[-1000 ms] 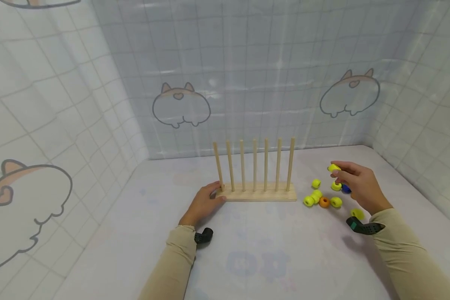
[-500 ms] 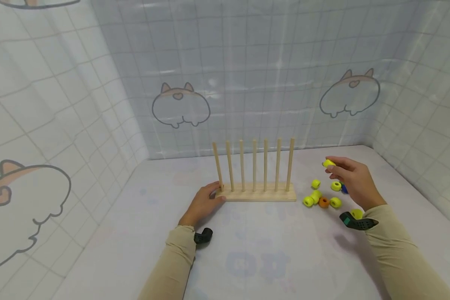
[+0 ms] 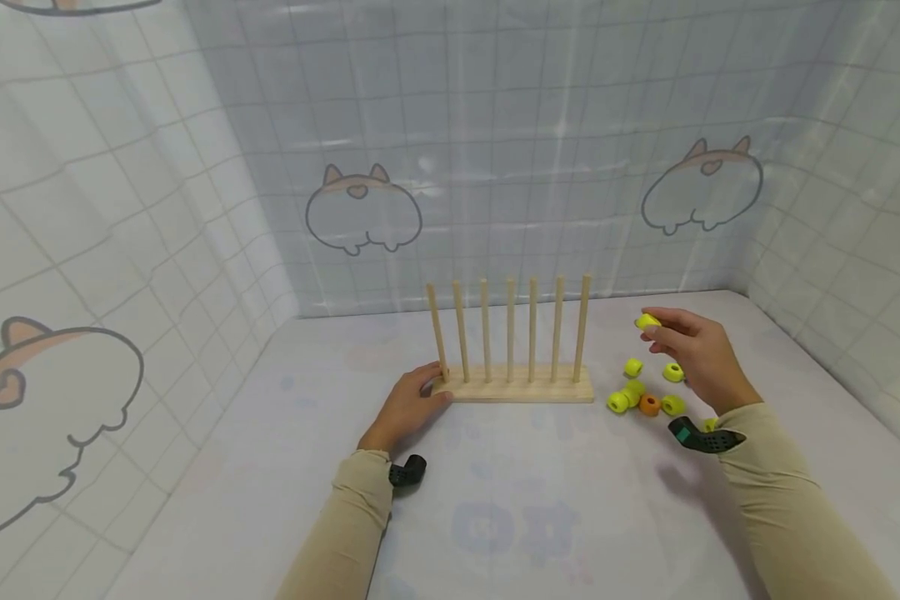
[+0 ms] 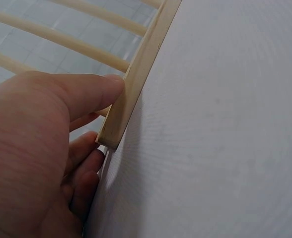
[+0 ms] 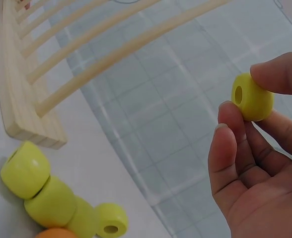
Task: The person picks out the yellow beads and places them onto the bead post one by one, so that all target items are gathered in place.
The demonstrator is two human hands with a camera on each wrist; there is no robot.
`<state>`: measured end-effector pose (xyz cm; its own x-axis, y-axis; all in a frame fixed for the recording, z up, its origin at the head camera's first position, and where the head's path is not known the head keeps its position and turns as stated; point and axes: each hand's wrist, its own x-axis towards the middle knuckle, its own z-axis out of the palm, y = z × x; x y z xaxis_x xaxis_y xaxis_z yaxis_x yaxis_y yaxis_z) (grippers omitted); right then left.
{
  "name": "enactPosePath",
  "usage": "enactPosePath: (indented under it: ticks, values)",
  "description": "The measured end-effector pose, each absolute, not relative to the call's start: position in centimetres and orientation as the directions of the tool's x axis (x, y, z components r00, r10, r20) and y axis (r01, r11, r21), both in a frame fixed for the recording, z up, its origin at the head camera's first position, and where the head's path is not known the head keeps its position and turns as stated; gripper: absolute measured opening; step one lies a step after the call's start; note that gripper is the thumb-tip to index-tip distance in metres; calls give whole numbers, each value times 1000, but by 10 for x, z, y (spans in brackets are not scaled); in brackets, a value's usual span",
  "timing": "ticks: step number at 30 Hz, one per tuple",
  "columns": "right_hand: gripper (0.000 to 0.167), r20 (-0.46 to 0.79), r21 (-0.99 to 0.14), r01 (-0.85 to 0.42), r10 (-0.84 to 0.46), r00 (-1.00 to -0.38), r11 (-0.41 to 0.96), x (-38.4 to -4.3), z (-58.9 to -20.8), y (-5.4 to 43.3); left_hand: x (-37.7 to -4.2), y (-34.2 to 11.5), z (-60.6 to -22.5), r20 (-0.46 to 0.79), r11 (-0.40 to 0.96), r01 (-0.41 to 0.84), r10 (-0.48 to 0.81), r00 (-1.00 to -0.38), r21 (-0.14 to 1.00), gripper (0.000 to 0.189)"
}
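The left hand [image 3: 405, 408], probably steadying, grips the pale wooden peg rack [image 3: 513, 391]; right of it, right hand [image 3: 701, 354] pinches a round yellow bead [image 5: 260, 103].

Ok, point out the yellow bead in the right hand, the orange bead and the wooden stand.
Held yellow bead [image 5: 257, 100], right wrist view: its rounded side.
Orange bead [image 3: 648, 408], head view: its face, near the hole.
Wooden stand [image 3: 521, 390], head view: top of its base.
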<state>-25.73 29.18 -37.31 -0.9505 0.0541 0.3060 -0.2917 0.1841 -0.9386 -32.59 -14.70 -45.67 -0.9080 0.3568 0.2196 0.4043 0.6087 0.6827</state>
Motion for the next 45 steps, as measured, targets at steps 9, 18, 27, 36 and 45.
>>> enactPosePath:
  ticks: [9,18,27,36,45]
  values:
    - [46,291,-948,-278,65,-954,156,-263,-371,283,-324,-149,-457,207,611,389,348,-914,689,55]
    - [42,312,-949,-310,39,-949,57,-266,-373,278,-323,-151,-459,218,609,401,353,-910,685,56]
    - [41,347,-937,-345,26,-938,49,-272,-363,275,-325,-152,-458,219,610,390,338,-916,690,55]
    - [38,366,-930,-366,-4,-931,-36,-274,-363,270,-322,-149,-455,212,615,381,332,-919,691,55]
    - [33,384,-921,-383,4,-923,-63,-275,-362,268,-323,-146,-455,197,614,373,336,-921,696,55]
